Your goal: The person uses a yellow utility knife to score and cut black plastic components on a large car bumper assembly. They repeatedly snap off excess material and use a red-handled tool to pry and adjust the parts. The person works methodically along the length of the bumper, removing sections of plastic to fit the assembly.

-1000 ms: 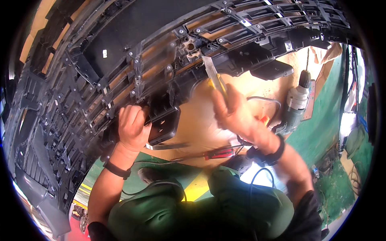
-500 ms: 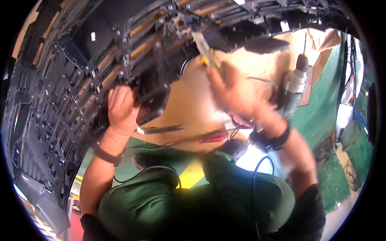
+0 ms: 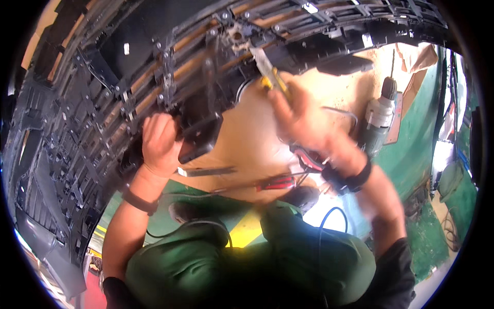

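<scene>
A large black plastic car bumper (image 3: 90, 67), its ribbed inner side showing, fills the left and far part of the view. My left hand (image 3: 161, 141) is closed, fingers curled over the bumper's near edge beside a dark bracket-like part (image 3: 201, 138). My right hand (image 3: 309, 121), blurred, is closed round a knife (image 3: 276, 78) with a yellow-and-black handle and a wide grey blade. The blade points up and left, its tip close to a metal-looking fitting (image 3: 237, 37) on the bumper. Whether the tip touches it, I cannot tell.
Brown cardboard (image 3: 252, 134) lies under the work. A power drill (image 3: 380, 116) with a long bit lies to the right. Red-handled tools (image 3: 278, 183) and a dark flat strip (image 3: 208, 171) lie near my knees. A cable (image 3: 337, 211) hangs over my right leg.
The whole view has shifted slightly, so the bumper and drill sit a little lower and further right. Both hands keep their grips; the knife tip remains near the fitting.
</scene>
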The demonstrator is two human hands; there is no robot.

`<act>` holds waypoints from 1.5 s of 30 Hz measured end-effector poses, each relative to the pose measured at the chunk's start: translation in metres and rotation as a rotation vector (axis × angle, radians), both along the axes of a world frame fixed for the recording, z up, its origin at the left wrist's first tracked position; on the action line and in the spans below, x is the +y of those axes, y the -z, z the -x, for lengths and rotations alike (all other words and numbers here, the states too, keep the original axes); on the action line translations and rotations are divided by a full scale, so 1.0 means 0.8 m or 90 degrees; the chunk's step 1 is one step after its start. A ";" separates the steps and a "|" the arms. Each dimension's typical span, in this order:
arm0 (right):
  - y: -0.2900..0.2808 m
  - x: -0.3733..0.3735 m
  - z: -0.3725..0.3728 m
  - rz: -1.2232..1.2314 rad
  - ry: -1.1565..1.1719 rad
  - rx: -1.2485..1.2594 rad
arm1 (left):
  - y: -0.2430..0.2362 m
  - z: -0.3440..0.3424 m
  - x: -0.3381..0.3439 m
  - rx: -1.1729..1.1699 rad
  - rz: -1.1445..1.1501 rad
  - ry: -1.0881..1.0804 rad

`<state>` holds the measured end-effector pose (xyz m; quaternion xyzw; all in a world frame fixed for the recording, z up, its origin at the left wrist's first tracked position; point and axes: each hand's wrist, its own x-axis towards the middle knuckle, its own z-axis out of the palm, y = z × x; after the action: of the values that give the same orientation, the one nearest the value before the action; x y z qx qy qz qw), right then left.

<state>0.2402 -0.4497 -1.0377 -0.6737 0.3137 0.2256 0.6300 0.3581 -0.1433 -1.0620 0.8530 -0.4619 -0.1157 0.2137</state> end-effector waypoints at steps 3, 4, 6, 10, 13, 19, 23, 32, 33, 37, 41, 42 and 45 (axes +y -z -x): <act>-0.009 -0.032 -0.021 -0.055 -0.076 0.142 | -0.010 0.003 -0.007 0.000 0.002 0.015; -0.009 -0.013 -0.010 -0.014 -0.019 0.079 | -0.006 0.009 0.001 0.011 0.009 0.010; -0.003 0.022 0.004 -0.094 0.096 0.072 | -0.003 0.009 0.000 0.001 0.019 -0.008; -0.003 0.018 -0.001 -0.077 0.075 0.090 | -0.002 0.002 -0.002 0.003 0.003 -0.007; 0.002 -0.023 -0.009 -0.032 -0.049 0.088 | 0.001 0.006 0.003 -0.002 0.010 -0.002; 0.006 0.043 0.004 -0.051 0.154 0.048 | 0.002 0.004 0.001 -0.003 0.015 -0.010; -0.009 -0.036 -0.025 -0.045 -0.118 0.164 | -0.013 0.002 -0.001 0.009 0.000 0.018; -0.014 -0.019 -0.014 -0.100 -0.027 0.072 | -0.002 0.001 -0.002 -0.001 0.020 0.000; -0.007 -0.025 -0.017 -0.106 -0.032 0.124 | -0.006 0.000 -0.003 0.003 0.028 0.004; -0.002 0.036 -0.002 -0.156 0.161 0.063 | 0.001 0.006 -0.004 -0.015 0.029 -0.017; -0.001 0.019 -0.002 -0.052 0.065 0.061 | -0.002 0.003 -0.006 -0.016 0.033 -0.013; -0.004 0.009 -0.004 -0.028 0.026 0.069 | -0.008 0.004 -0.012 -0.016 0.034 -0.017; -0.011 -0.004 -0.006 -0.152 0.063 0.071 | -0.006 0.007 -0.010 -0.017 0.015 -0.024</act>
<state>0.2453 -0.4529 -1.0289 -0.5639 0.3520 0.2672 0.6976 0.3526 -0.1511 -1.0568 0.8603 -0.4501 -0.0949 0.2200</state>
